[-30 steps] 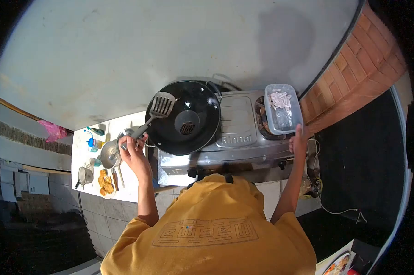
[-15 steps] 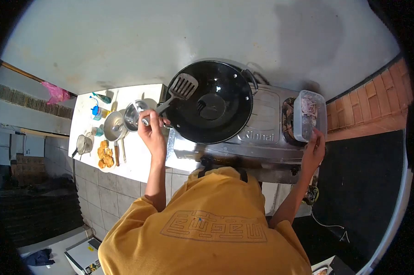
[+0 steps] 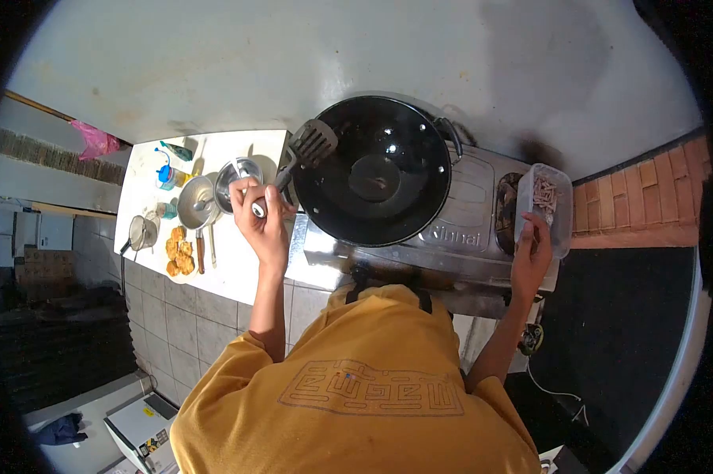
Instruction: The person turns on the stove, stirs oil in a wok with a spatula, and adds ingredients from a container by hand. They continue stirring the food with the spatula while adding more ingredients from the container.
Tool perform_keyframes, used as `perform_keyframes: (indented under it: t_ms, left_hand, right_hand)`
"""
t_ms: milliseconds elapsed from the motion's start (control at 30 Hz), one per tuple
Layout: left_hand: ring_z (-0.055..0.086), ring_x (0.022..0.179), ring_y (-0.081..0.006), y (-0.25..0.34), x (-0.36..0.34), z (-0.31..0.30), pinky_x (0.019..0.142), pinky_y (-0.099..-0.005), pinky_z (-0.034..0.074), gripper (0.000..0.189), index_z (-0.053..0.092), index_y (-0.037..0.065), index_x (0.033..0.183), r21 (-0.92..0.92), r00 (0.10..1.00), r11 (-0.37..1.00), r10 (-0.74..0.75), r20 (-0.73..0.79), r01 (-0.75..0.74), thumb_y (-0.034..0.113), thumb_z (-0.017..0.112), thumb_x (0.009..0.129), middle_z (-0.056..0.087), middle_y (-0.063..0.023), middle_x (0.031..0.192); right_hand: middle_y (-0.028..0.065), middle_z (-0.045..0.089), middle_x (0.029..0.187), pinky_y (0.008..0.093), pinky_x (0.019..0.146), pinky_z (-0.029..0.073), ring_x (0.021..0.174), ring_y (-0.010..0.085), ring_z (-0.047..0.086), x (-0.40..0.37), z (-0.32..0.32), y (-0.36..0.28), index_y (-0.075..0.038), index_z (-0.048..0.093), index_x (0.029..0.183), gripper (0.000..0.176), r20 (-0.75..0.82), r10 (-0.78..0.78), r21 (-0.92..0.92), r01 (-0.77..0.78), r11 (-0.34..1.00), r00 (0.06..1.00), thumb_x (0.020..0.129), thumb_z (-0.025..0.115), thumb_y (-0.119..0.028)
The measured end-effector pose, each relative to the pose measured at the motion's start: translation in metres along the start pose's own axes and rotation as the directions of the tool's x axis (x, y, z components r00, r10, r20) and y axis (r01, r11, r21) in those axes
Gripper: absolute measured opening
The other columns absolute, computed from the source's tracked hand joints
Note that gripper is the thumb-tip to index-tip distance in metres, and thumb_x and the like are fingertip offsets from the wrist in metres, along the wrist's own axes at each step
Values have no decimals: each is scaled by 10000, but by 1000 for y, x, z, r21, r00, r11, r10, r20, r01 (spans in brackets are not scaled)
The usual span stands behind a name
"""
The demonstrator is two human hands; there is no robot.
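Observation:
My left hand (image 3: 263, 225) is wrapped round the handle of a slotted spatula (image 3: 314, 144), whose dark head is over the left rim of a large black wok (image 3: 419, 186). The wok stands on the left part of a steel stove (image 3: 460, 193), with a little shiny liquid in its bottom. At the right, my right hand (image 3: 532, 251) has its fingers at the near left edge of a clear plastic container (image 3: 562, 209). Pale strips of food (image 3: 546, 195) lie in that container, which sits over the right side of the stove.
On the white table (image 3: 234, 276) at the left are metal bowls (image 3: 194, 203), a strainer (image 3: 141, 233), fried pieces (image 3: 179, 254), a knife (image 3: 200, 251) and bottles (image 3: 167, 178). A brick ledge (image 3: 649, 193) is at the right.
The spatula head has turned and sits nearer the wok's left rim. The container has shifted slightly right and tilted, and my right hand has moved to its left edge.

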State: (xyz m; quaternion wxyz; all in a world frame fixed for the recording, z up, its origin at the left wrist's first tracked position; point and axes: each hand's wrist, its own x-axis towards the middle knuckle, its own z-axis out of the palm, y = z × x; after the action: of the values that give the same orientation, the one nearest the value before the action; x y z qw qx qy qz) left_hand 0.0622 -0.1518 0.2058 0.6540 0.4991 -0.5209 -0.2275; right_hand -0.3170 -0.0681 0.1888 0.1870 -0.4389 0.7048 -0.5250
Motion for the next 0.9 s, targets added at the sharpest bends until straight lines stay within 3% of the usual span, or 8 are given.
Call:
perform_keyframes:
  t_ms: [100,133,200,300,467,633,833,900]
  left_hand:
    - [561,648,-92,1,3,0,605,-219,480,125,569,-47,867,-96,999,995,16,50,-11,10,535,972,587,-87,871]
    - [572,657,-93,-1,4,-4,605,-225,494,125,562,-40,880,-34,994,999,33,104,-29,8,510,983,612,-100,899]
    - [574,657,-94,-1,0,-8,608,-227,490,126,561,-39,885,-48,994,999,28,104,-24,12,507,986,611,-103,896]
    - [578,655,-101,5,-3,-13,611,-231,483,127,559,-35,891,-61,993,998,32,111,-25,18,501,991,606,-104,882]
    - [586,653,-116,1,-10,-15,607,-242,479,143,554,-32,887,-40,991,998,52,126,-47,31,495,1000,592,-98,845]
    - [583,651,-121,12,-17,-15,610,-247,479,167,545,-35,873,-44,993,996,-70,93,74,48,492,1008,578,-85,795]
    - [583,645,-124,10,-23,-18,603,-248,486,172,548,-41,879,-35,997,999,-8,81,10,57,496,1010,576,-81,795]
    - [582,644,-125,12,-26,-19,601,-249,488,175,548,-43,879,-39,997,999,-18,80,21,58,495,1011,575,-82,801]
  right_hand:
    - [-21,530,848,233,644,357,726,68,399,1,2,-9,-51,639,1091,237,64,65,-68,-60,996,996,1019,510,-236]
    - [-21,530,848,233,644,357,726,68,399,2,4,-7,-51,639,1091,237,69,62,-68,-58,996,996,1019,510,-236]
    - [-30,550,863,235,651,366,730,67,417,2,8,1,-53,641,1088,226,76,-31,-39,34,999,997,1019,507,-221]
    - [-32,569,879,239,662,374,741,68,437,2,9,-8,-56,641,1088,223,142,54,-43,-48,998,988,1018,503,-217]
    - [-25,573,883,238,665,375,743,69,445,-2,10,-9,-59,644,1094,220,133,20,8,-21,1000,991,1016,504,-209]
    - [-23,590,895,240,663,382,743,71,456,-6,3,-13,-60,647,1096,212,153,31,-27,-27,999,988,1012,505,-193]
    - [-2,597,842,245,630,390,720,74,480,-9,0,-13,-56,642,1070,190,155,-19,-8,20,1000,988,1002,513,-178]
    - [49,625,791,263,635,430,699,89,529,-16,0,-17,-45,640,1039,166,469,158,-163,-90,983,869,979,521,-143]
